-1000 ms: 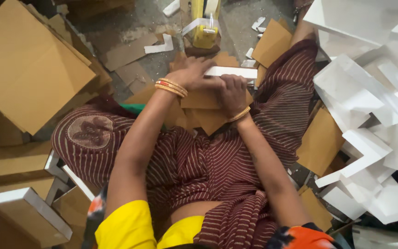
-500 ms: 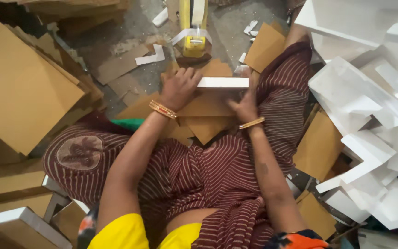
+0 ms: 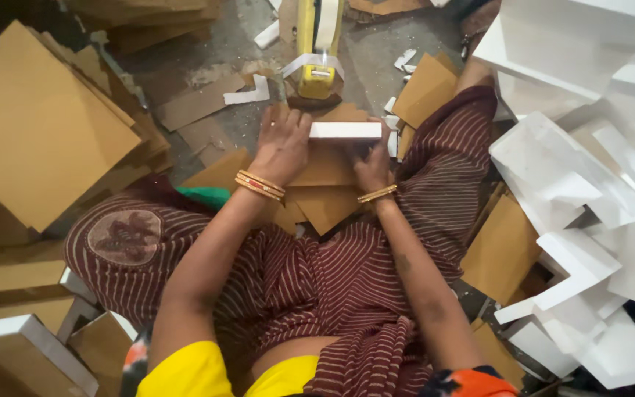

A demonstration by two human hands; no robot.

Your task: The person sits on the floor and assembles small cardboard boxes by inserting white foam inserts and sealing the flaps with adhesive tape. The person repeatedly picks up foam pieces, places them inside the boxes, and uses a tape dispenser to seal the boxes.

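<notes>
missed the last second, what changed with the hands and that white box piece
The left hand slid off the top of the white box piece to its left end, and the piece now lies level and fully uncovered. The right hand came up beneath its right end. The brown cardboard sheets under it and the yellow tape dispenser stayed put.

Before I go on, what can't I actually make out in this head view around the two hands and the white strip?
- Left hand: palm and what lies under it, hidden by its own back.
- Right hand: fingertips hidden behind the white strip, so its grip is unclear.
- Yellow tape dispenser: top cut off by the frame's upper edge.
- White folded boxes: cut off by the right edge.
</notes>
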